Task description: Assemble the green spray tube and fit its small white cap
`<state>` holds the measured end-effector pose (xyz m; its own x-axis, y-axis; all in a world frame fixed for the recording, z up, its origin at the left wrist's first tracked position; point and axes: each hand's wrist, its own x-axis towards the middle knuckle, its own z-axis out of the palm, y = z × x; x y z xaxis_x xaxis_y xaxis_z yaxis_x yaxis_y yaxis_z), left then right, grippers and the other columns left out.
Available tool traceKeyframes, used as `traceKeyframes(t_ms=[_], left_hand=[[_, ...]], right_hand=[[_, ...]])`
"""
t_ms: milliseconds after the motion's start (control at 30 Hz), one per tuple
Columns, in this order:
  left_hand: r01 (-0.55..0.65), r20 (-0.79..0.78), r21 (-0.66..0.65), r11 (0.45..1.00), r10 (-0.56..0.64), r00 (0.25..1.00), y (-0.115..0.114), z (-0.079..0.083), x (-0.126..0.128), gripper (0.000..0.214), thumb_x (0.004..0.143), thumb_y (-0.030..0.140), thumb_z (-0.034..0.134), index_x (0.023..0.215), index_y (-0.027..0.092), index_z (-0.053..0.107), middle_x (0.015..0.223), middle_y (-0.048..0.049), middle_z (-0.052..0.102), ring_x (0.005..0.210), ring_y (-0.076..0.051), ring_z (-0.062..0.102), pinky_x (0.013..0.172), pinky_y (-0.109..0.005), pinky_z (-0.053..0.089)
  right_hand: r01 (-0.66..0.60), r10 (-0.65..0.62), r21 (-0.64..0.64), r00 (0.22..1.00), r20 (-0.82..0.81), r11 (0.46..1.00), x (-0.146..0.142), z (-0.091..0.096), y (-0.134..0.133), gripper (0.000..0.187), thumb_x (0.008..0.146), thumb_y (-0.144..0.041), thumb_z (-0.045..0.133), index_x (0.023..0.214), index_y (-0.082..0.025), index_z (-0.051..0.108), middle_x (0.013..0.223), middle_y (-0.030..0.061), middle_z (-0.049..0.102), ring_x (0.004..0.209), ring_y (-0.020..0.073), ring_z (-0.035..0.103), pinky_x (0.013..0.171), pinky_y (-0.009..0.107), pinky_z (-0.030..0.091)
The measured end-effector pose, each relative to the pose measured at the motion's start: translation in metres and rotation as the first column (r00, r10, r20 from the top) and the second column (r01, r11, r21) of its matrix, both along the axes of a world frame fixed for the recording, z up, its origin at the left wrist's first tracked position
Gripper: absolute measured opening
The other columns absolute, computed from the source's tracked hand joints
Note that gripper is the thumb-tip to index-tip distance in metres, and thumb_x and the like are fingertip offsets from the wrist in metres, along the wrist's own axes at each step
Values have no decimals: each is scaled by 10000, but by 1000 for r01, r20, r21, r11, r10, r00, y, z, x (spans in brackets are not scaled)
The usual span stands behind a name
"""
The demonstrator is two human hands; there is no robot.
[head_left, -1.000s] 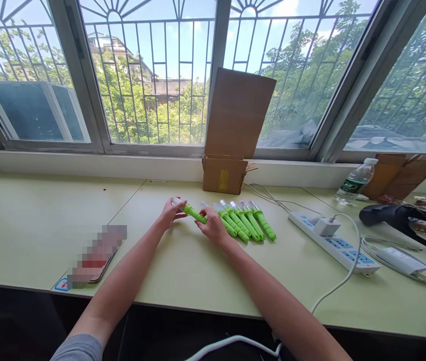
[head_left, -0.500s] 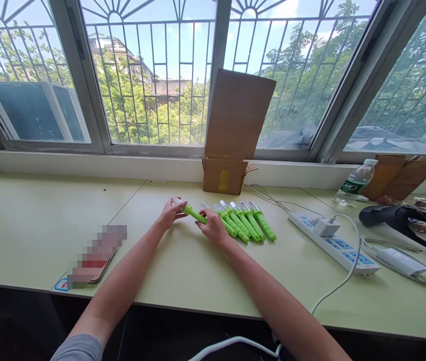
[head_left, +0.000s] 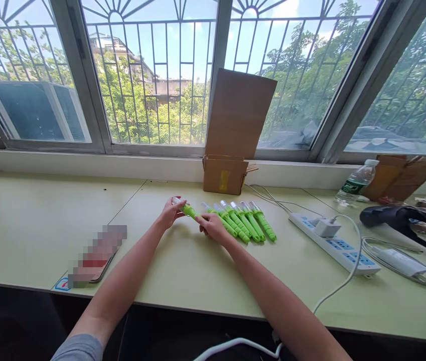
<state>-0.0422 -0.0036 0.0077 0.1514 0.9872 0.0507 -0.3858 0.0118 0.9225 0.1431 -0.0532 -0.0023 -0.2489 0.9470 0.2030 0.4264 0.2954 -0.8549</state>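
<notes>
Above the table, both hands hold one green stick with a clear, ridged tip point(head_left: 189, 210), which could be a light stick. My left hand point(head_left: 168, 214) is closed round its clear end. My right hand point(head_left: 213, 228) grips the green handle end, with the thumb on top and the fingers curled below; that end is partly hidden. Right beside my right hand lies a row of several similar green sticks point(head_left: 249, 223), their clear tips pointing toward the window. My right hand covers part of the nearest ones.
An open cardboard box point(head_left: 222, 175) stands behind the sticks against the sill. To the right are a power strip point(head_left: 342, 250) with a white plug and cables, a water bottle point(head_left: 358, 183) and a black curved object point(head_left: 382, 216). A phone, partly blurred, point(head_left: 102, 273) lies at left.
My right hand has shifted its hold on the handle: its thumb now lies along the top and the fingers are more curled. My left hand has stayed in place at the clear end.
</notes>
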Motion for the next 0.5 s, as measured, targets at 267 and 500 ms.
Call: traceKeyframes(t_ms=[267,500], left_hand=[[-16,-24,-35,999,15,1000,-3,1,0,536,673,330,807,1062,193,465,909,-59,669,756,-173,679,776,-408,568],[-3,-31,-43,999,2,1000,-2,0,0,497,682,362,798,1025,189,484,857,-44,656,729,-165,669,776,-412,573]], right_hand=[[183,-309,425,918,249,887,2,-3,-2,211,825,-402,585,874,-236,705,779,47,706,711,207,623,592,275,389],[182,-358,483,883,303,857,3,-2,-5,202,836,-370,580,951,-263,708,859,49,717,745,213,620,603,279,379]])
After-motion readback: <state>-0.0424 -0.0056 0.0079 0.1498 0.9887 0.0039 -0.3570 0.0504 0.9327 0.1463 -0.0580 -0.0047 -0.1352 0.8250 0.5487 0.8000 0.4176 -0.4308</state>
